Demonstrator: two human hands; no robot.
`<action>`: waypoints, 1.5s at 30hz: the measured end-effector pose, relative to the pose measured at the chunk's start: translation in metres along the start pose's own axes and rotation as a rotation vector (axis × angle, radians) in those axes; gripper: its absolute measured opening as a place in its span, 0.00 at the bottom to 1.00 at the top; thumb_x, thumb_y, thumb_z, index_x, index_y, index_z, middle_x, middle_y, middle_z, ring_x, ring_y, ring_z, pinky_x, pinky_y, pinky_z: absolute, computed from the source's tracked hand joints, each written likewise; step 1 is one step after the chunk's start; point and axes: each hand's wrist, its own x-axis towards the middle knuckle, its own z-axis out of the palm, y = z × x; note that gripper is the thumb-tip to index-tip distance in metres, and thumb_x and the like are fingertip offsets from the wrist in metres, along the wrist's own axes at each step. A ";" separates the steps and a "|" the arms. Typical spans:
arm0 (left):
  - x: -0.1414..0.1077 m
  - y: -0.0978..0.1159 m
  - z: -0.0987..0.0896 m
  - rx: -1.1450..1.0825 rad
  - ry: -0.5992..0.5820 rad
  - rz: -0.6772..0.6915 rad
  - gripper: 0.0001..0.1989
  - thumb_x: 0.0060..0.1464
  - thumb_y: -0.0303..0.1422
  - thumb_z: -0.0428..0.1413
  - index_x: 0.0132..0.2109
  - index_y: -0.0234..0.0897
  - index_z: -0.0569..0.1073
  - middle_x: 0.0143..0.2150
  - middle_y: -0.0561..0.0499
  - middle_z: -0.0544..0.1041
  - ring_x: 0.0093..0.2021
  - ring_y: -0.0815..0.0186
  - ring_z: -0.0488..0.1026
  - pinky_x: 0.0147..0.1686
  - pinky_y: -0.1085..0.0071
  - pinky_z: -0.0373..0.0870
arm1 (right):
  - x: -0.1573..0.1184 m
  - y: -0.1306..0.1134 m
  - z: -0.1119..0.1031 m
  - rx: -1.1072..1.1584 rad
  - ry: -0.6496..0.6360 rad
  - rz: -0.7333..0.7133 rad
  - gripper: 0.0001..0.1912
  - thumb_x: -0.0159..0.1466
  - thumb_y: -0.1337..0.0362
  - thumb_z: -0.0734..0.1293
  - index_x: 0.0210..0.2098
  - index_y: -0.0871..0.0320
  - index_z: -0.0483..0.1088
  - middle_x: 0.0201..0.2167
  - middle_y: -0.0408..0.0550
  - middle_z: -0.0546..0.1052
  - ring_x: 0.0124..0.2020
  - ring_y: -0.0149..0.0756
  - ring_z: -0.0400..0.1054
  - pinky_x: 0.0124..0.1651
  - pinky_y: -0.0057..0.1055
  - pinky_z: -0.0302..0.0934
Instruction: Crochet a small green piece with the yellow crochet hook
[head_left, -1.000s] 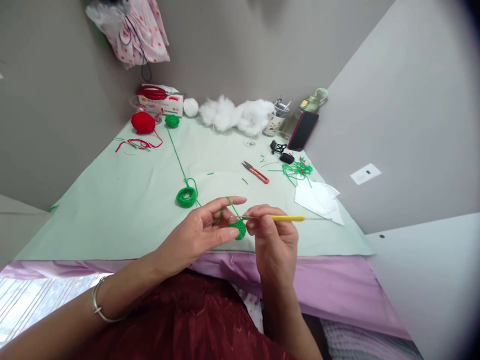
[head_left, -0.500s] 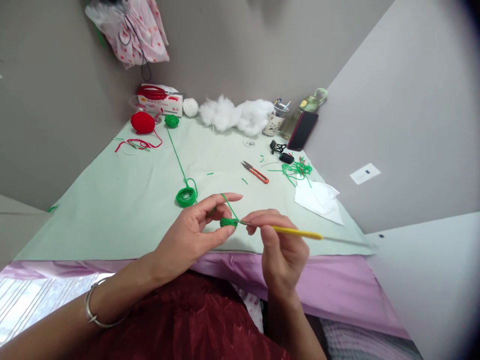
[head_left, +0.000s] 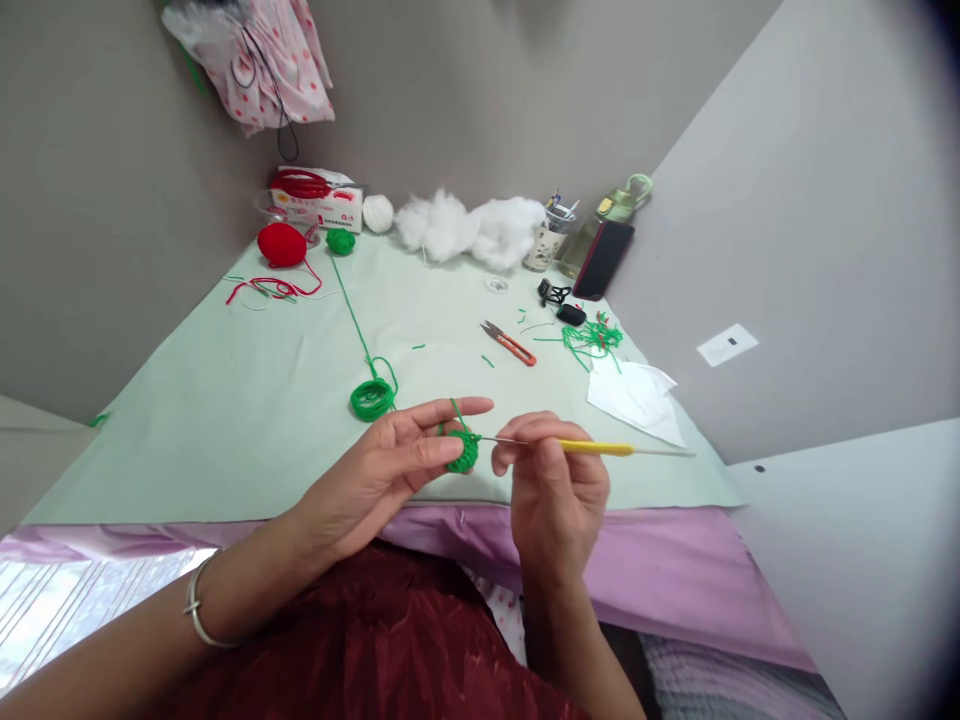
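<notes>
My left hand [head_left: 397,455] pinches a small round green crochet piece [head_left: 466,453] between thumb and fingers. A strand of green yarn runs over its stretched index finger down to the piece. My right hand [head_left: 559,480] is closed on a crochet hook [head_left: 600,447] with a yellow handle. The hook's thin metal end points left and meets the upper right edge of the piece. Beyond my left hand lies a loose coil of green yarn [head_left: 371,400], linked by a strand to a green yarn ball [head_left: 340,241] at the back.
Orange-handled thread snips [head_left: 508,343] lie mid-table. At the back stand a red yarn ball [head_left: 282,244], white stuffing [head_left: 465,230], a pen cup [head_left: 546,245] and a bottle [head_left: 592,240]. A phone [head_left: 604,260], green yarn scraps [head_left: 594,338] and white paper [head_left: 634,398] are at the right.
The crochet piece has turned so its round face shows, with my left thumb now across it. My right hand and the hook have shifted slightly left.
</notes>
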 end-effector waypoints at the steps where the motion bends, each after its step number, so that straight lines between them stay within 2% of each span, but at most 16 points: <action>1: 0.000 -0.001 0.001 0.025 -0.006 0.017 0.20 0.57 0.33 0.70 0.56 0.41 0.84 0.41 0.51 0.80 0.41 0.69 0.73 0.47 0.74 0.69 | 0.001 0.000 0.001 0.022 -0.025 0.028 0.10 0.74 0.65 0.66 0.41 0.52 0.80 0.36 0.45 0.80 0.29 0.31 0.72 0.30 0.31 0.69; 3: -0.001 -0.002 0.003 0.074 0.007 0.059 0.18 0.58 0.33 0.70 0.55 0.44 0.84 0.43 0.51 0.81 0.44 0.67 0.75 0.49 0.72 0.69 | -0.001 0.002 0.002 -0.028 -0.047 0.034 0.09 0.74 0.65 0.66 0.42 0.51 0.81 0.37 0.45 0.81 0.31 0.32 0.73 0.32 0.31 0.70; 5: 0.000 -0.004 0.007 0.103 0.039 0.110 0.18 0.57 0.32 0.70 0.54 0.46 0.85 0.40 0.53 0.81 0.44 0.68 0.76 0.50 0.72 0.69 | -0.007 0.005 0.002 -0.179 -0.048 -0.024 0.11 0.74 0.68 0.66 0.44 0.50 0.80 0.36 0.45 0.81 0.33 0.33 0.74 0.34 0.32 0.70; 8: 0.001 -0.005 0.010 0.078 0.084 0.117 0.18 0.55 0.31 0.72 0.53 0.45 0.85 0.36 0.55 0.80 0.40 0.70 0.74 0.48 0.74 0.70 | -0.017 0.009 0.001 -0.507 -0.062 -0.272 0.14 0.71 0.71 0.68 0.50 0.48 0.80 0.41 0.47 0.82 0.40 0.37 0.77 0.39 0.35 0.73; 10: 0.002 -0.003 0.010 0.009 0.070 0.037 0.19 0.55 0.33 0.71 0.54 0.42 0.85 0.38 0.53 0.81 0.41 0.69 0.75 0.48 0.74 0.71 | -0.020 0.010 0.001 -0.629 -0.071 -0.435 0.17 0.70 0.72 0.69 0.53 0.46 0.80 0.46 0.49 0.82 0.44 0.38 0.77 0.40 0.36 0.74; 11: 0.003 -0.002 0.009 -0.029 0.055 -0.009 0.19 0.56 0.33 0.71 0.54 0.40 0.85 0.40 0.51 0.82 0.42 0.68 0.75 0.49 0.73 0.71 | -0.019 0.009 0.000 -0.627 -0.065 -0.462 0.17 0.70 0.72 0.69 0.53 0.47 0.80 0.46 0.49 0.82 0.43 0.38 0.77 0.40 0.36 0.74; 13: 0.003 0.000 0.007 -0.087 0.034 -0.058 0.18 0.55 0.33 0.70 0.53 0.37 0.86 0.41 0.49 0.81 0.42 0.68 0.74 0.49 0.71 0.72 | -0.014 0.006 0.000 -0.507 -0.024 -0.374 0.13 0.72 0.70 0.67 0.50 0.49 0.80 0.40 0.49 0.81 0.39 0.37 0.76 0.38 0.36 0.73; 15: 0.003 0.001 0.005 -0.098 0.045 -0.041 0.16 0.54 0.32 0.70 0.51 0.36 0.87 0.38 0.50 0.79 0.40 0.68 0.73 0.49 0.71 0.73 | -0.007 0.002 0.000 -0.284 0.034 -0.188 0.11 0.74 0.67 0.65 0.45 0.51 0.81 0.33 0.45 0.79 0.30 0.34 0.72 0.32 0.33 0.70; 18: 0.002 0.000 0.003 0.009 0.052 0.024 0.17 0.55 0.31 0.70 0.53 0.41 0.86 0.39 0.52 0.78 0.40 0.69 0.71 0.47 0.73 0.71 | -0.001 -0.001 0.002 -0.012 0.022 0.025 0.10 0.73 0.63 0.66 0.39 0.52 0.81 0.31 0.44 0.78 0.26 0.31 0.68 0.28 0.30 0.65; 23: -0.002 -0.005 0.001 0.238 0.042 0.113 0.17 0.57 0.32 0.69 0.54 0.51 0.85 0.39 0.54 0.78 0.42 0.67 0.71 0.49 0.70 0.68 | -0.002 0.003 0.001 0.018 -0.036 0.138 0.07 0.71 0.63 0.70 0.40 0.52 0.82 0.36 0.46 0.82 0.30 0.31 0.70 0.31 0.30 0.66; 29: -0.002 0.000 0.000 0.328 0.086 0.176 0.17 0.56 0.33 0.70 0.53 0.49 0.85 0.39 0.54 0.74 0.43 0.65 0.70 0.50 0.69 0.68 | 0.003 0.000 -0.001 0.153 -0.011 0.199 0.09 0.72 0.63 0.68 0.37 0.55 0.80 0.32 0.46 0.82 0.26 0.29 0.70 0.29 0.29 0.65; 34: -0.004 0.001 0.001 0.399 0.111 0.210 0.17 0.57 0.32 0.69 0.54 0.48 0.84 0.38 0.55 0.74 0.43 0.66 0.71 0.50 0.69 0.68 | -0.002 -0.009 -0.006 -0.126 -0.072 0.054 0.11 0.75 0.67 0.63 0.41 0.54 0.78 0.36 0.46 0.82 0.31 0.31 0.73 0.35 0.32 0.70; 38: -0.006 -0.001 0.006 0.488 0.204 0.300 0.19 0.57 0.29 0.68 0.55 0.45 0.82 0.37 0.55 0.74 0.43 0.65 0.71 0.53 0.68 0.66 | -0.014 -0.004 -0.008 -0.516 -0.195 -0.309 0.15 0.72 0.73 0.64 0.51 0.53 0.77 0.42 0.50 0.83 0.41 0.38 0.77 0.41 0.37 0.74; 41: -0.004 -0.003 0.008 0.346 0.204 0.208 0.26 0.55 0.32 0.70 0.61 0.44 0.79 0.37 0.55 0.75 0.40 0.66 0.70 0.47 0.69 0.67 | -0.021 0.006 -0.007 -0.752 -0.183 -0.561 0.19 0.70 0.74 0.67 0.56 0.51 0.77 0.47 0.53 0.82 0.45 0.42 0.78 0.42 0.38 0.75; 43: -0.002 -0.002 0.007 0.189 0.154 0.069 0.28 0.54 0.35 0.71 0.62 0.41 0.79 0.36 0.54 0.74 0.34 0.69 0.66 0.38 0.72 0.66 | -0.022 0.009 -0.007 -0.735 -0.148 -0.534 0.18 0.70 0.72 0.67 0.55 0.48 0.78 0.46 0.51 0.82 0.45 0.42 0.78 0.41 0.38 0.75; 45: -0.001 0.000 0.006 0.083 0.120 -0.007 0.26 0.54 0.35 0.71 0.60 0.38 0.81 0.34 0.54 0.71 0.30 0.72 0.60 0.30 0.75 0.60 | -0.018 0.008 -0.006 -0.549 -0.093 -0.353 0.14 0.72 0.70 0.65 0.51 0.49 0.79 0.40 0.48 0.82 0.39 0.39 0.77 0.38 0.37 0.74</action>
